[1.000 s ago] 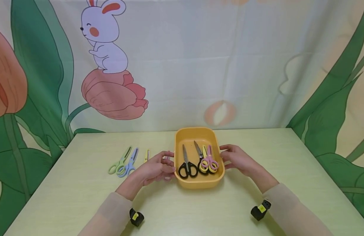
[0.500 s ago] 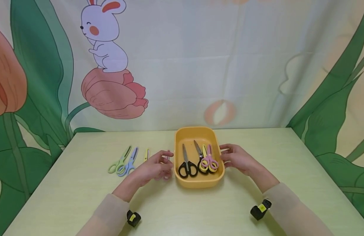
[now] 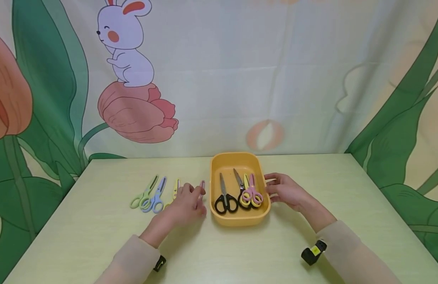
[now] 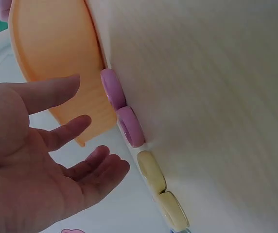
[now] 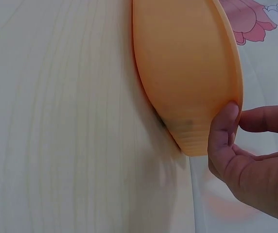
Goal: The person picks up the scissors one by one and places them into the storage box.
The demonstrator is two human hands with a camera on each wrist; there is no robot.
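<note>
My left hand (image 3: pixel 187 203) is over a pair of pink scissors (image 3: pixel 203 184) on the table, fingers apart and bent a little. In the left wrist view, the pink handle loops (image 4: pixel 129 127) lie just past its fingertips, with nothing between fingers and thumb. Yellow scissors (image 3: pixel 176 189) lie partly hidden behind the same hand. My right hand (image 3: pixel 284 192) touches the right side of a yellow-orange plastic tray (image 3: pixel 236 222); its fingertips stay outside the wall. Inside the tray are black-handled scissors (image 3: pixel 226 204), a second black pair, and small pink scissors (image 3: pixel 252 194) overlapping yellow ones.
Left of my left hand, blue scissors (image 3: pixel 158 199) and green scissors (image 3: pixel 144 196) lie side by side on the pale table (image 3: pixel 240 256). A printed curtain (image 3: pixel 219 98) hangs along the table's back edge.
My left hand has let go of the tray's left side and moved left, turning over the pink scissors. The right hand and the tray have hardly moved.
</note>
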